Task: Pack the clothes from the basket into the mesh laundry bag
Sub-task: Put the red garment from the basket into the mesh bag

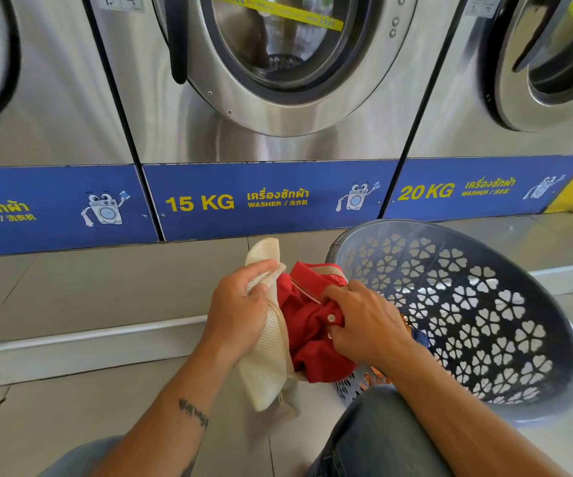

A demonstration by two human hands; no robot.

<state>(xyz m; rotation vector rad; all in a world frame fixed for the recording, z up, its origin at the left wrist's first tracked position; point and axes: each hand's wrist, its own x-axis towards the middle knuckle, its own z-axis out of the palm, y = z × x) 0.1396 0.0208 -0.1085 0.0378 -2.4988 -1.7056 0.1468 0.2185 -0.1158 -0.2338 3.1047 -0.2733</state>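
A cream mesh laundry bag (pixel 267 366) hangs in front of me, held at its open edge by my left hand (pixel 240 308). A red shirt with white buttons (pixel 309 325) sits partly inside the bag's mouth. My right hand (pixel 364 321) grips the shirt at its collar and placket, pressed against the bag opening. The grey plastic basket (pixel 484 304) with heart-shaped cut-outs lies tilted on its side to the right, touching my right forearm. A bit of dark blue and orange cloth (pixel 419 337) shows in the basket behind my right wrist.
Three steel front-loading washers (pixel 278 80) stand close ahead on a blue base marked 15 KG and 20 KG. A raised tiled step (pixel 89 297) runs across in front of them. My jeans-clad knees (pixel 374 438) are at the bottom of the view.
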